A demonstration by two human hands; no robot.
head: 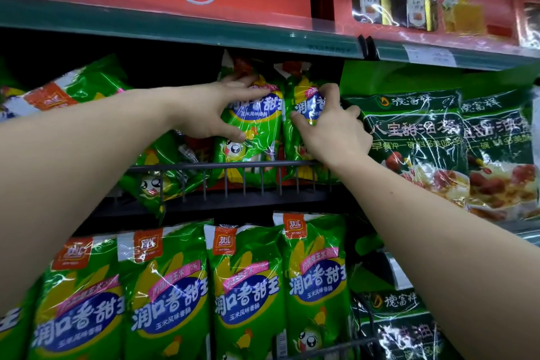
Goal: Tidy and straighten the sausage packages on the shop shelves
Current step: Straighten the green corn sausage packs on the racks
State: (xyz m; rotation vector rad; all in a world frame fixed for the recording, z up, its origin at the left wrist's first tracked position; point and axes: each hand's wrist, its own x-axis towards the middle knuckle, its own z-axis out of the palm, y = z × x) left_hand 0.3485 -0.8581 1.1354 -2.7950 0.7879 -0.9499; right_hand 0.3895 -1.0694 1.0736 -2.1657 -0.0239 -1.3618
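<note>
I start with the green shelf edge [175, 29] overhead. Under it, a wire rail [222, 165] runs along the front of the middle shelf, there, I judge, to stop packs sliding off.

Below the rail, the lower row of sausage packages [245, 286] stands upright and face out, so that row looks done. To the right, the dark green bags [415, 137] crowd the sausage section and leave little room.

On the far left of the middle shelf, a tipped package [73, 88] lies slanted, and a slumped package [157, 178] sags against the rail. Both need standing up.

In the middle, two packs stand behind the rail, touching side by side. My left hand [210, 114] grips the left package [254, 126], fingers spread over its upper face and thumb hooked under its left edge. My right hand [333, 126] pinches the right package [304, 102], fingers curled over its top right and thumb pressed on its front. I judge that I hold them this way to square the pair together.
</note>
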